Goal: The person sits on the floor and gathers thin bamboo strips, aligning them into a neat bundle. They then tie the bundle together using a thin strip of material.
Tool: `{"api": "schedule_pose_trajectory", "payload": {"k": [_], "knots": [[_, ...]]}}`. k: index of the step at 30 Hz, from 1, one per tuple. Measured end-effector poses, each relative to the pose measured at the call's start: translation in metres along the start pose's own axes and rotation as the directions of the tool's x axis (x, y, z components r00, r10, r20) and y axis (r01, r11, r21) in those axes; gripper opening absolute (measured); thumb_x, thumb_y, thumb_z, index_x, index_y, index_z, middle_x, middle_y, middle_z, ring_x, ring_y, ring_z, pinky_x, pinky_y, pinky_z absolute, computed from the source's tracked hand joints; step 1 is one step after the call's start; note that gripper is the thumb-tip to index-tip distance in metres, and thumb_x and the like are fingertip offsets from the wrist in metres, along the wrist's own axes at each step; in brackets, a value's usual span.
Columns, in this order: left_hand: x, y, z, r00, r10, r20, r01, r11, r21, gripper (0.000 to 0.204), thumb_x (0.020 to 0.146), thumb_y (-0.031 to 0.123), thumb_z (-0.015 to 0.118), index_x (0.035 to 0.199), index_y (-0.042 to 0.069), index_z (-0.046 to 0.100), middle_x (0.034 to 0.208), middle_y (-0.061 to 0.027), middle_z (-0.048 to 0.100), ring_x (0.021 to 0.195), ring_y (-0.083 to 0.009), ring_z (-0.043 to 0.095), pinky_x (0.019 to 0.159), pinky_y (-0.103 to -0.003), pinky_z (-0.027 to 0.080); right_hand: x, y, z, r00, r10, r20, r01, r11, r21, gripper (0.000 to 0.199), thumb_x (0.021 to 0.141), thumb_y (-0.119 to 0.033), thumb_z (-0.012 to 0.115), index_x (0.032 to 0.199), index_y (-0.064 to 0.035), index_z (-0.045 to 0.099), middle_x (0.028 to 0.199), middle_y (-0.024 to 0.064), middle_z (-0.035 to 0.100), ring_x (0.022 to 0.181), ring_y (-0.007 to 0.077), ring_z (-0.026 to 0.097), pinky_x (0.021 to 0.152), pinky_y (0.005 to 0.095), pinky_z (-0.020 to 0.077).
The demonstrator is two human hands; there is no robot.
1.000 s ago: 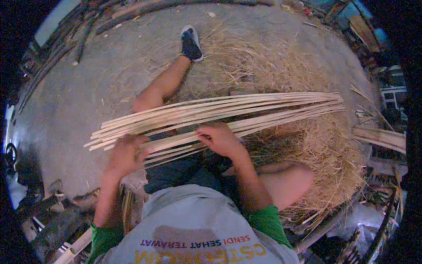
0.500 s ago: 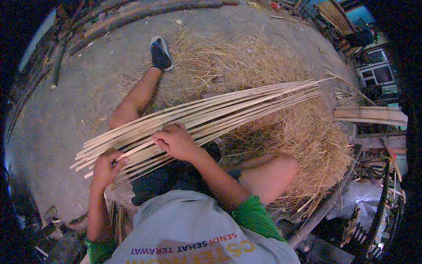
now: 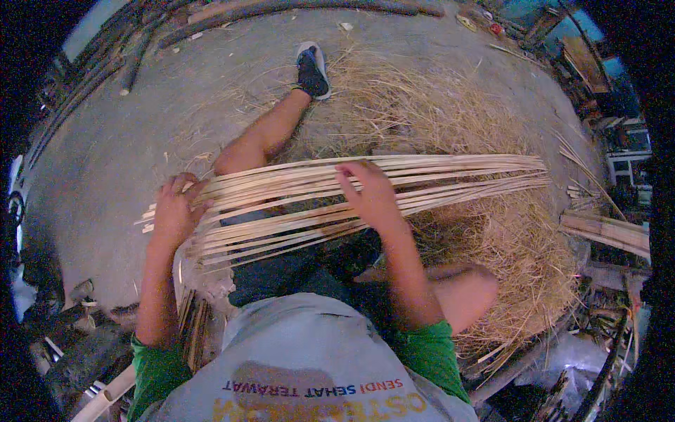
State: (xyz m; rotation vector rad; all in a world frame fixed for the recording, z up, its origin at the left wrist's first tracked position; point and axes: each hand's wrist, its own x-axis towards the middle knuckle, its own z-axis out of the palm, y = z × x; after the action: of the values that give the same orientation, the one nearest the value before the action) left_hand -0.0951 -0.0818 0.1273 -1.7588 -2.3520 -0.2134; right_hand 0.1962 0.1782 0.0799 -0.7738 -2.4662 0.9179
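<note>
A fanned bundle of long, thin, pale bamboo strips (image 3: 295, 184) lies across my lap and legs, running from left to far right. At its left end my left hand (image 3: 177, 214) grips several strips, with thumb and fingers on either side of them. My right hand (image 3: 373, 197) is over the middle of the bundle, its fingers bent down on the farther strips; the fingertips are partly hidden. A gap divides the farther strips from the nearer ones, and dark shorts (image 3: 281, 278) show beneath them.
A wide heap of straw-like shavings (image 3: 506, 253) covers the floor around my folded right leg. My left leg stretches forward to a dark shoe (image 3: 312, 70). Split bamboo pieces (image 3: 608, 232) lie at right. Poles (image 3: 281, 7) line the far edge, with a clear plastic bag (image 3: 573, 355) at lower right.
Both hands have moved farther from my body, onto the farther strips. A gap has opened between the farther and nearer strips. The whole view has shifted somewhat.
</note>
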Motion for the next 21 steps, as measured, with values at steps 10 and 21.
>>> {"api": "schedule_pose_trajectory", "payload": {"k": [10,21], "knots": [[-0.005,0.106,0.068,0.948,0.163,0.273,-0.035,0.907,-0.419,0.027,0.093,0.03,0.063,0.108,0.009,0.07,0.103,-0.0146,0.069,0.099,-0.0357,0.063,0.09,-0.045,0.05,-0.039,0.056,0.029,0.906,0.14,0.4,0.015,0.932,-0.361,0.033,0.091,-0.04,0.065,0.104,-0.0101,0.069,0.098,0.0144,0.07,0.101,0.0364,0.064,0.091,0.0516,0.0472],[0.017,0.108,0.053,0.918,0.029,0.396,0.141,0.909,-0.393,0.026,0.093,0.033,0.063,0.103,0.01,0.071,0.099,-0.0172,0.07,0.094,-0.0386,0.066,0.077,-0.05,0.054,-0.036,0.043,0.015,0.987,0.009,0.163,0.035,0.963,-0.269,0.03,0.092,-0.037,0.067,0.107,-0.0111,0.068,0.104,0.0146,0.069,0.108,0.0384,0.06,0.103,0.0515,0.039]]}}
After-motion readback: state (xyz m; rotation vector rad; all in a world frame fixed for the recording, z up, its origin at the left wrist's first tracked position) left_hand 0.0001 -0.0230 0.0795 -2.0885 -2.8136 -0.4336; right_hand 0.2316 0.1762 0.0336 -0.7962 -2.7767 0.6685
